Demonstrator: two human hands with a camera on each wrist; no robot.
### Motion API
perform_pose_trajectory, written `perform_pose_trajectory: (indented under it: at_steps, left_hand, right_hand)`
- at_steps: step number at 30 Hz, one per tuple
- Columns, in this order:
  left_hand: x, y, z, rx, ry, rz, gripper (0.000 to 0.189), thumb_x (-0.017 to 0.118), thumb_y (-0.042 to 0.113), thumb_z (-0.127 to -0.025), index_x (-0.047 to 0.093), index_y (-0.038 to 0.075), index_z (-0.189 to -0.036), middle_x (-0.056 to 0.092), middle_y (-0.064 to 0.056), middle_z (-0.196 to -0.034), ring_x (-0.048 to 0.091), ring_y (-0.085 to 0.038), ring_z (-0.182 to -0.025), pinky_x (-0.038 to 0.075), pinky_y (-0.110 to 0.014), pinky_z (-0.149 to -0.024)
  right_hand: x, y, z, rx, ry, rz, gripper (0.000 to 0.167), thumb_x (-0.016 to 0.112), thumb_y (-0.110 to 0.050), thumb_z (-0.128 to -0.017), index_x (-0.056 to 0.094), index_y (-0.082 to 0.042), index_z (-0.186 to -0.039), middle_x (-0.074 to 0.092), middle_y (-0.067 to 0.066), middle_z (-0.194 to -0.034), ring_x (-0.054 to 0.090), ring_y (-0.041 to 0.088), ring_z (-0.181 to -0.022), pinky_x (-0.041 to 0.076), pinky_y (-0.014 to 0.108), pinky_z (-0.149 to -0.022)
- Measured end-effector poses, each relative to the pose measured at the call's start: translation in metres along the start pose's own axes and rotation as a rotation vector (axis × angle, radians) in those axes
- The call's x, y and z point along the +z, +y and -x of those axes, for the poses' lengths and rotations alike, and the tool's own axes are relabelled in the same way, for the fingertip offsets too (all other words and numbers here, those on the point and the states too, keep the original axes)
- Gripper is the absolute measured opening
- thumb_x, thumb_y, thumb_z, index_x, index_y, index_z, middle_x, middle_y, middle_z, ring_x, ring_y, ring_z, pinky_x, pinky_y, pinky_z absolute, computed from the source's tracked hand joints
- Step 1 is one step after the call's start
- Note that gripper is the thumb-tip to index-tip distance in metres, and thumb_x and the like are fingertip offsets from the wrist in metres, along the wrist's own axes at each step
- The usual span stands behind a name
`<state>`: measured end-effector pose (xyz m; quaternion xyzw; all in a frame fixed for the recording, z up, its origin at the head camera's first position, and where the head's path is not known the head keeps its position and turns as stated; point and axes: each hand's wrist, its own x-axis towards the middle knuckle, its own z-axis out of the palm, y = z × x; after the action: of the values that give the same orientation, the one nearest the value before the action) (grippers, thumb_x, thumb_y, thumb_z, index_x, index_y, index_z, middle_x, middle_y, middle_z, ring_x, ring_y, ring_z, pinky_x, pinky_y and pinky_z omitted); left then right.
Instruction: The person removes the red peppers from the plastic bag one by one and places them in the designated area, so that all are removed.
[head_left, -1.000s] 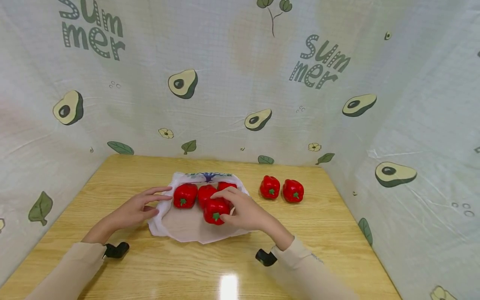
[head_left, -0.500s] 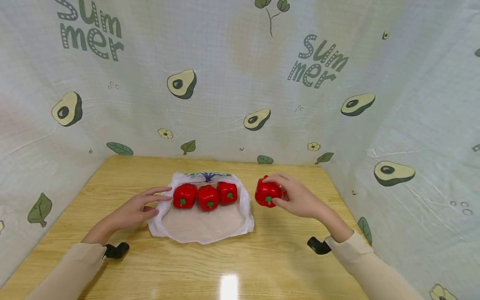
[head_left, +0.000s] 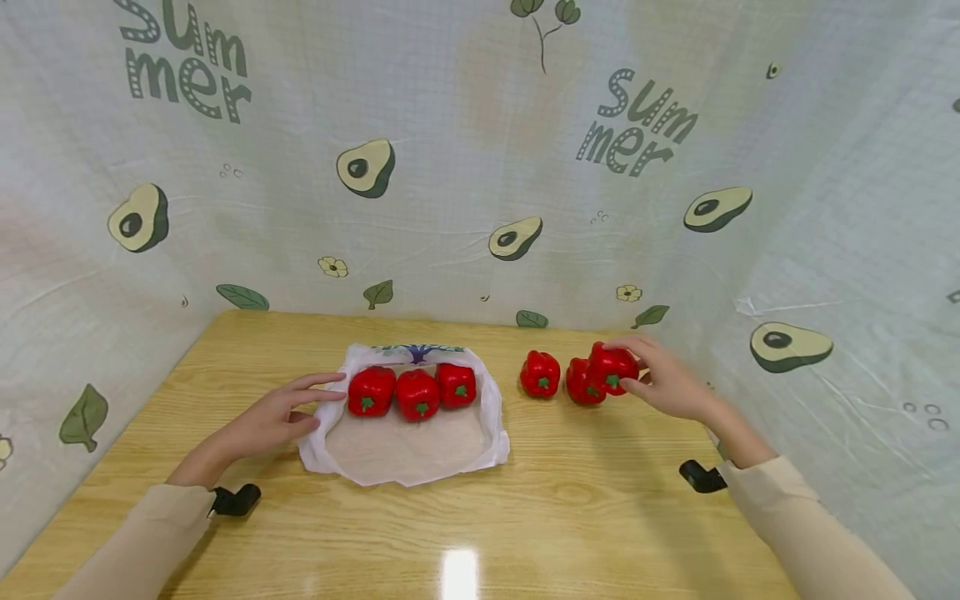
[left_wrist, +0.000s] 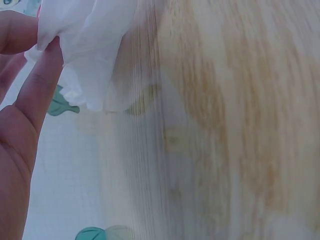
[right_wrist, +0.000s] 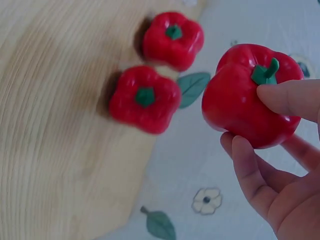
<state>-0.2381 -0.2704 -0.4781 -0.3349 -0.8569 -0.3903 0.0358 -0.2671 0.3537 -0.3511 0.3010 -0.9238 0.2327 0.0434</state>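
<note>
Head view: right hand is gripping a red pepper at right of frame

The thumb and fingers of the right hand are grasping the pepper from its right side; in the right wrist view the thumb is lying beside the green stem, and the pepper is hanging apart from the two others. Those two, a nearer pepper and a farther-left pepper, are sitting on the wooden table right of centre, the held one partly covering the nearer.

At centre-left, a white bag is lying with its mouth toward the bottom of the frame. Inside, a left pepper, a middle pepper and a right pepper are standing in a row. A blue tree print with green touches is showing along the bag's upper edge.

The left hand is pinching the bag's left rim, fingers reaching over it and thumb outside, as the left wrist view is showing.

Behind, a pale cloth is displaying avocados, leaves and flowers. Its lettering is reading "summer", split "sum / mer", at upper left and again at upper right.
</note>
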Motion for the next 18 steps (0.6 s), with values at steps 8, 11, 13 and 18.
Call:
perform_pose_trajectory:
  at_steps: [8,11,13,18]
  left_hand:
    - [-0.001,-0.001,0.002,-0.005,-0.015,0.0,0.052,0.071,-0.015,-0.091,0.07,0.005,-0.139,0.048,-0.02,-0.16,0.05,-0.007,-0.122,0.055,-0.023,-0.072]
    - [-0.002,-0.001,0.002,-0.008,-0.018,0.011,0.052,0.07,-0.016,-0.091,0.069,0.005,-0.139,0.047,-0.02,-0.16,0.051,-0.014,-0.115,0.052,-0.023,-0.066]
    - [-0.002,-0.001,0.002,-0.016,-0.019,0.017,0.053,0.07,-0.016,-0.09,0.069,0.004,-0.139,0.047,-0.02,-0.16,0.051,-0.016,-0.113,0.051,-0.023,-0.064]
    - [-0.003,0.0,0.003,-0.024,-0.017,0.019,0.053,0.069,-0.017,-0.09,0.07,0.004,-0.138,0.047,-0.019,-0.16,0.052,-0.013,-0.113,0.052,-0.023,-0.065]
  right_hand:
    - [-0.01,0.037,0.008,0.03,0.007,0.026,0.058,0.072,0.012,-0.093,0.054,-0.002,-0.146,0.053,0.026,-0.147,0.063,0.047,-0.116,0.063,0.05,-0.081]
    - [-0.009,0.049,0.01,0.022,0.02,0.053,0.058,0.073,0.013,-0.091,0.056,-0.001,-0.144,0.055,0.026,-0.145,0.061,0.047,-0.12,0.061,0.055,-0.086]
    - [-0.008,0.056,0.011,0.014,0.026,0.049,0.057,0.073,0.014,-0.09,0.057,0.0,-0.143,0.056,0.027,-0.144,0.06,0.047,-0.119,0.062,0.055,-0.083]
    - [-0.006,0.072,0.013,0.017,0.022,0.04,0.057,0.075,0.016,-0.088,0.058,0.001,-0.14,0.058,0.028,-0.141,0.059,0.046,-0.119,0.061,0.054,-0.082]
